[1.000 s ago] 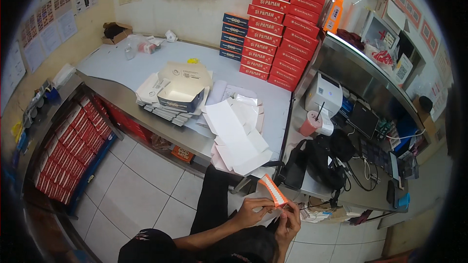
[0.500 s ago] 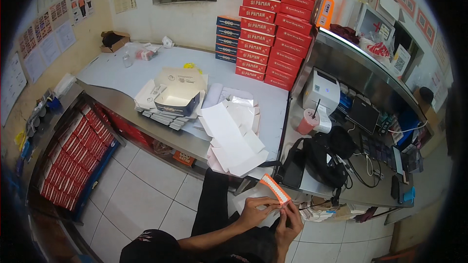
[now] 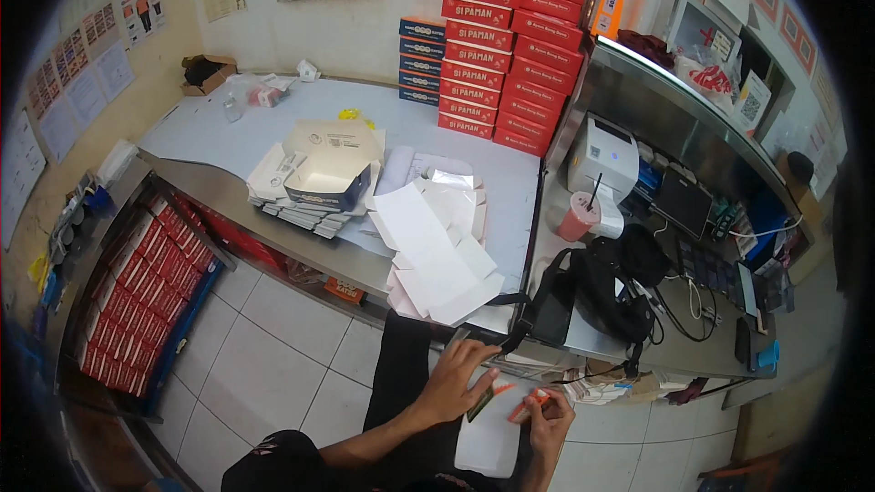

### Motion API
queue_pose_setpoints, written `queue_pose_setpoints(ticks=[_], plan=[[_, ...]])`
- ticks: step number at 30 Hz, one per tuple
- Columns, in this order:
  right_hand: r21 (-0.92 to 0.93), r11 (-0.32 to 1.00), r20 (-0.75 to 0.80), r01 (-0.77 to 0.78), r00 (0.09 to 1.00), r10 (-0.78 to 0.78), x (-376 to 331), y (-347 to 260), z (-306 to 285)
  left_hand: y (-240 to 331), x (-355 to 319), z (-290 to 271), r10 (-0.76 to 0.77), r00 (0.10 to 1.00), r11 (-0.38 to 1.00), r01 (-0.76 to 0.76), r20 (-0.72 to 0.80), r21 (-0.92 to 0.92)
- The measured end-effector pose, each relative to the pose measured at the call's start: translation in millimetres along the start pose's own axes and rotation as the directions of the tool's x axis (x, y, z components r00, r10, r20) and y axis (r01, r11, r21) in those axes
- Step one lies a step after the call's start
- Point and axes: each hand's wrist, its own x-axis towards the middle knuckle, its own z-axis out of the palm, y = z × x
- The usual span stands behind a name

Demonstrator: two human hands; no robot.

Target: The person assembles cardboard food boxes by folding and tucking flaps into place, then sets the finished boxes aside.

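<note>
My right hand [image 3: 551, 421] pinches a small orange-and-white paper piece [image 3: 527, 405] over my lap. To its left, my left hand [image 3: 452, 381] is raised with fingers stretched out and the thumb apart, and I see nothing gripped in it. Just beneath that thumb is a small dark green piece with an orange fringe [image 3: 486, 401]; its kind is unclear. Across my dark-clothed lap lies a flat white rounded thing [image 3: 488, 442], partly covered by the smaller pieces. Unfolded white box cardboard [image 3: 433, 251] lies on the table edge ahead of my hands.
An open blue-and-cream box [image 3: 328, 193] sits on stacked flat cartons. Tall stacks of red boxes [image 3: 476, 64] stand behind. At right are a black bag [image 3: 606, 296], a pink drink cup [image 3: 579, 219] and a white printer [image 3: 603, 159]. Shelved red boxes [image 3: 146, 292] fill the left.
My left hand has let go of the orange-and-white strip and moved up and left. The right hand keeps the piece, now lower. The white thing on my lap has come into sight.
</note>
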Motion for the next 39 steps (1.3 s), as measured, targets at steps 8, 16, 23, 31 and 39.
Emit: queue_pose_setpoints(ticks=[8, 16, 23, 31, 39], plan=[[-0.122, 0.987, -0.018, -0.102, 0.995, 0.101, -1.8, -0.9, 49.6, -31.3, -32.2, 28.0, -0.061, 0.998, 0.988, 0.056, -0.034, -0.141], [-0.657, 0.640, 0.325, 0.398, 0.916, -0.236, -14.5, -31.4, 72.0, -50.7, -13.5, -3.5, -0.282, 0.938, 0.934, 0.317, -0.203, 0.166], [-0.739, 0.449, 0.627, 0.503, 0.757, 0.183, -19.8, 0.7, 36.6, -21.1, -22.3, -28.9, -0.318, 0.941, 0.929, 0.285, -0.114, -0.238], [0.141, 0.953, 0.350, -0.267, 0.914, 0.205, 3.7, -25.1, 36.4, -64.4, -43.9, -37.3, -0.053, 0.940, 0.870, 0.209, 0.336, -0.446], [0.361, 0.927, 0.141, -0.099, 0.989, 0.051, 13.8, 17.8, 43.1, -49.1, -41.6, -26.6, 0.092, 0.982, 0.915, -0.019, 0.162, -0.403]])
